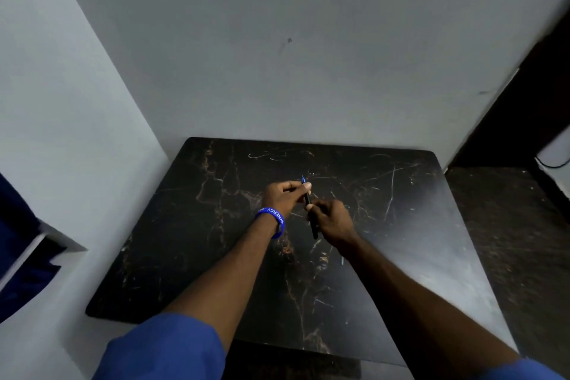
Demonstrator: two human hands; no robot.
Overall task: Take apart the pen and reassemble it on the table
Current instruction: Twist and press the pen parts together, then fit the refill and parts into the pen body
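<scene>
The counter (216,256) is a dark marble-patterned slab with pale veins and scratches, set into a corner of plain grey walls (277,55). Both hands work above its centre. The left hand (282,197), with a blue wristband (273,220) at the wrist, has its fingers (303,186) closed on the upper end of the pen (310,210). The right hand (331,219) is closed around the pen's dark lower barrel. The pen is held off the counter, blue tip pointing away.
</scene>
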